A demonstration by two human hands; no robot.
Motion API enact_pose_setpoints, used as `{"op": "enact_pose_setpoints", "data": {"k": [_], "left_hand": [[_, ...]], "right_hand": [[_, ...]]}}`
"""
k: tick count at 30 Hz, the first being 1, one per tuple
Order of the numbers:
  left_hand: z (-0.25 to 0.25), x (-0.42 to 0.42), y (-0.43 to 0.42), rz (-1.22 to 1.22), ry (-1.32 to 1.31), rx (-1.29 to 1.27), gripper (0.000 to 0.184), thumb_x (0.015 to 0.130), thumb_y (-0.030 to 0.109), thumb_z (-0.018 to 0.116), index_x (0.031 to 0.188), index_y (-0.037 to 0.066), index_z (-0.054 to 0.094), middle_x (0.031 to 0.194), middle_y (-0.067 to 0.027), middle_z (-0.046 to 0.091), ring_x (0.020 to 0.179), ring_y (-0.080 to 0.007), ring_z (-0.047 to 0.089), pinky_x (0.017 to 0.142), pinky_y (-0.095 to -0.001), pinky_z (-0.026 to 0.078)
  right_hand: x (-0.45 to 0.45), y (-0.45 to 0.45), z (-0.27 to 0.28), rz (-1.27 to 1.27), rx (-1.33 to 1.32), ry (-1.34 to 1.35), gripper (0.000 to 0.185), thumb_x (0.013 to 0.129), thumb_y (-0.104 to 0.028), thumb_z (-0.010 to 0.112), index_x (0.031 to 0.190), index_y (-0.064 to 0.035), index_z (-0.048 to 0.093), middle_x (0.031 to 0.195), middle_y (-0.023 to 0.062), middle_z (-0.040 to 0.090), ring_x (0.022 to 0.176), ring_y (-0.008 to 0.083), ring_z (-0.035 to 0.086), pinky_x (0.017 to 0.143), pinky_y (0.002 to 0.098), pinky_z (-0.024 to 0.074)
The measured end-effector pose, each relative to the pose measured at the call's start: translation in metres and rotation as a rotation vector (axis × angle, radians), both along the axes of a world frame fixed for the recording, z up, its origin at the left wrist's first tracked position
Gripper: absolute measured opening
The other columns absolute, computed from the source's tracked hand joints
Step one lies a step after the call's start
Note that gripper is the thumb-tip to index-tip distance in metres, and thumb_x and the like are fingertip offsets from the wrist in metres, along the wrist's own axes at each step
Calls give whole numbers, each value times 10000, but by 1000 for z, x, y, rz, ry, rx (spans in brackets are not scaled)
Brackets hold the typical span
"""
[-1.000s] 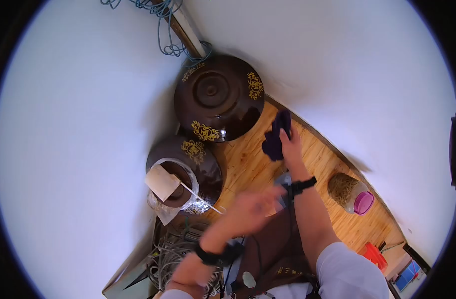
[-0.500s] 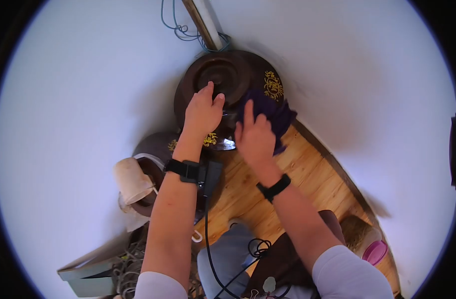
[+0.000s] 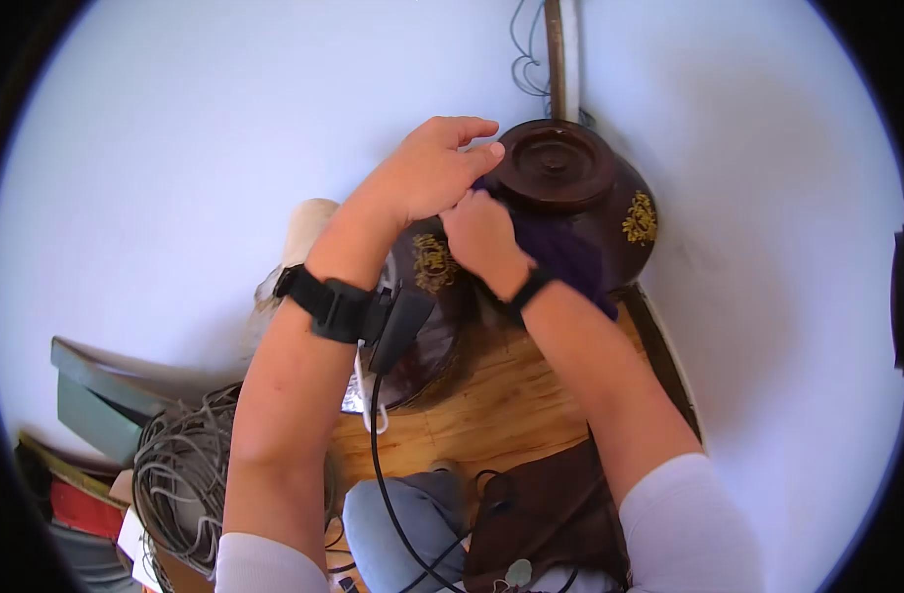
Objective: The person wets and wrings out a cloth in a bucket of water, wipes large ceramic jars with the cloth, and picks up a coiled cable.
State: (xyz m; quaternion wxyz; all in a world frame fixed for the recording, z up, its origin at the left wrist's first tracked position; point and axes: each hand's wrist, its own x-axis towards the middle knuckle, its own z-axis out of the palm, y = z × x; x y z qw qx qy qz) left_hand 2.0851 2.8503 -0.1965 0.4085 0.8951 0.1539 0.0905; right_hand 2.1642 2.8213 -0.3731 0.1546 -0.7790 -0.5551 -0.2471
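Note:
A dark brown glazed jar (image 3: 625, 252) with yellow decoration stands in the corner, its round lid (image 3: 554, 163) on top. My left hand (image 3: 437, 168) is at the lid's left edge, fingers stretched out and holding nothing; whether the fingertips touch the rim is unclear. Just below it, my right hand (image 3: 483, 237) is closed on a dark purple cloth (image 3: 565, 257), which lies against the jar's near side. A second brown jar (image 3: 434, 262) with a yellow emblem stands nearer to me on the left, partly hidden by my left forearm.
White walls meet behind the jars, where a pole (image 3: 560, 59) and thin blue cable (image 3: 523, 74) run upward. A whitish cylinder (image 3: 308, 227) is by the nearer jar. Coiled grey cable (image 3: 180, 460) and a green box (image 3: 101, 405) lie left, on the wooden floor (image 3: 501, 385) side.
The view has swung left, so the jars appear farther right. My left hand has gone from the lid's top to its left edge. My right hand has carried the cloth round to the jar's left side.

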Motion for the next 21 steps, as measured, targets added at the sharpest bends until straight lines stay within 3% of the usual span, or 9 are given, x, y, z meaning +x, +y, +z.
{"op": "enact_pose_setpoints", "data": {"k": [4,6,7,9,13,16,19,20,21], "left_hand": [[14,-42,3,1,23,233,488,914,301,586,1294,2,520,1221,-145,587,1120,-204,529,944,-311,414],[12,-51,9,-33,41,231,493,909,315,597,1292,12,527,1219,-142,588,1121,-199,525,953,-308,406],[8,-48,12,-29,27,137,509,912,328,594,1301,10,517,1241,-147,575,1150,-206,513,977,-311,388],[3,-39,10,9,18,72,548,910,344,592,1329,8,484,1280,-163,549,1188,-227,498,1004,-318,366],[-7,2,-4,-50,19,121,610,901,365,598,1369,12,432,1335,-196,498,1243,-258,466,1026,-337,357],[-24,40,-20,-75,60,221,718,879,403,613,1414,4,347,1395,-241,413,1301,-321,408,1062,-378,337],[-46,76,-31,-131,45,307,750,871,422,618,1418,-4,330,1401,-245,403,1306,-339,394,1066,-388,331],[-59,87,-32,-105,9,465,789,863,462,610,1429,2,309,1404,-258,389,1317,-361,368,1072,-401,320],[-68,95,-34,-126,14,464,789,863,462,610,1429,2,309,1404,-258,389,1317,-361,368,1072,-401,320]], "right_hand": [[11,23,-4,-56,36,124,181,820,-176,532,919,-124,675,836,81,557,797,248,573,672,337,500],[-5,-15,-13,116,94,49,186,821,-177,526,935,-150,671,888,89,537,879,262,542,685,345,482],[-14,-33,-16,110,6,40,249,824,-169,514,1027,-186,658,925,86,518,926,258,507,663,340,468],[-27,-66,-24,125,38,8,391,819,-131,504,1181,-231,612,881,76,486,861,249,501,656,324,461],[-40,-101,-49,188,90,-104,428,782,-149,518,1199,-203,595,873,56,470,834,228,485,654,296,451],[-41,-131,-84,185,129,-139,415,777,-154,525,1181,-200,604,890,46,466,857,232,483,673,302,475],[-21,-173,-134,238,69,-60,319,765,-174,539,1053,-219,667,901,29,465,905,231,489,722,309,486],[-8,-190,-149,223,-67,50,289,759,-172,547,1005,-250,678,915,26,466,921,234,488,736,316,495],[-1,-208,-162,211,-203,172,268,753,-171,555,957,-281,689,928,24,467,938,237,488,751,322,504]]}}
